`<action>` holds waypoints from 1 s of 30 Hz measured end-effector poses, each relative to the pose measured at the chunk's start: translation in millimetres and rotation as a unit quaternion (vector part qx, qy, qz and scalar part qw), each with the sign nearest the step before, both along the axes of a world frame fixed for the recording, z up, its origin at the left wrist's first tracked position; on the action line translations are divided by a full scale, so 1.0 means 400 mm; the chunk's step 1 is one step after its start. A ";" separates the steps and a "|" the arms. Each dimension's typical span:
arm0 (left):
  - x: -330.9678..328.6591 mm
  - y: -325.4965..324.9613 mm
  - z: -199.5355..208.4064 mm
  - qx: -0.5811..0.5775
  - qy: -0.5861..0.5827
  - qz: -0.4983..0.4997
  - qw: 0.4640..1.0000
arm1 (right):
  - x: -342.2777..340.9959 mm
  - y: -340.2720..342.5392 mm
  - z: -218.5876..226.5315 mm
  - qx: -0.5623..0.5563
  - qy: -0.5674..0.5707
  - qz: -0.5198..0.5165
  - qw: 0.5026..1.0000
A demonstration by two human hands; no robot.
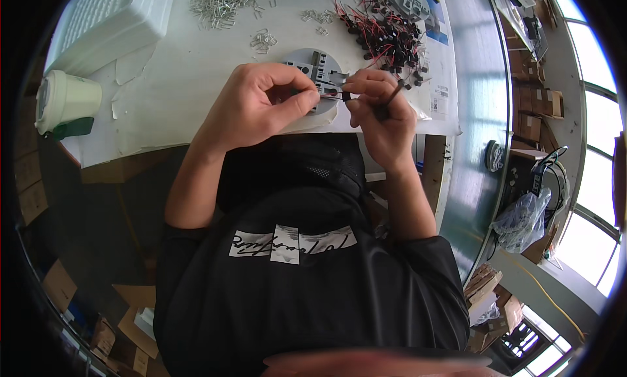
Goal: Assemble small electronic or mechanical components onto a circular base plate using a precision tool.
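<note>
My left hand pinches the thin wire ends of a small black wired part, thumb against forefinger. The part's black body sits between the thumb and fingertips of my right hand. A dark, slim tool also rests in my right hand, its kind unclear. Just behind the fingertips lies a round grey fixture with raised blocks and slots, partly covered by both hands. To its right spreads a heap of black parts with red wires.
Shiny U-shaped metal clips are heaped at the far side of the white table, with smaller clusters nearer. A second round grey fixture lies far right. At left stand a white ribbed tray and a pale lidded cup.
</note>
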State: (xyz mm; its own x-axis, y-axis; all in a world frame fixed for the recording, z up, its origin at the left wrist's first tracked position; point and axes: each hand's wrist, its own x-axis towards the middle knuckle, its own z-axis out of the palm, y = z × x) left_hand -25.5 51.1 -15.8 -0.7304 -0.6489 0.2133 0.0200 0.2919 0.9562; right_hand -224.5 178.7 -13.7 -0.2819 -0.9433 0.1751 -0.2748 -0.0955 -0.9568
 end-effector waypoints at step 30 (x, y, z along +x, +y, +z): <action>0.003 0.032 -0.094 -0.251 -0.094 0.109 0.957 | -0.030 -0.047 -0.013 0.041 0.290 0.017 0.956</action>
State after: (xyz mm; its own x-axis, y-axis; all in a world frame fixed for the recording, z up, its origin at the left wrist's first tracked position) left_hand -24.4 63.8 -53.3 -0.6448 -0.6404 0.4172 -0.2526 0.6937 0.6745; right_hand -236.6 159.8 -19.1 -0.1290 -0.9673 0.2183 -0.7588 -0.0454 -0.6498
